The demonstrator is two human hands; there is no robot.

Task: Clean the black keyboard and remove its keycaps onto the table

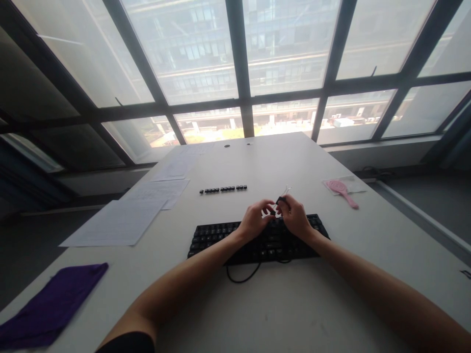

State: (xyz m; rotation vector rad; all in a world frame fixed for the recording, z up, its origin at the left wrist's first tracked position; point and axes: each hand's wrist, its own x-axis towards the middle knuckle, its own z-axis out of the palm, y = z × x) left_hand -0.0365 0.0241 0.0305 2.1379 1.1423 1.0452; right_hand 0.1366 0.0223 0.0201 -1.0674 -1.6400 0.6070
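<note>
As left hand curls beside it, right hand pinches a keycap above the keyboard

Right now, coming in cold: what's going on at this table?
A person sits at a white table with both hands raised just over a black keyboard. The right hand pinches a thin white tool with a small dark piece at its fingertips; the left hand meets it there, grip unclear. A row of loose black keycaps lies beyond the keyboard. Paper sheets and a purple cloth lie left, a pink brush right.
</note>
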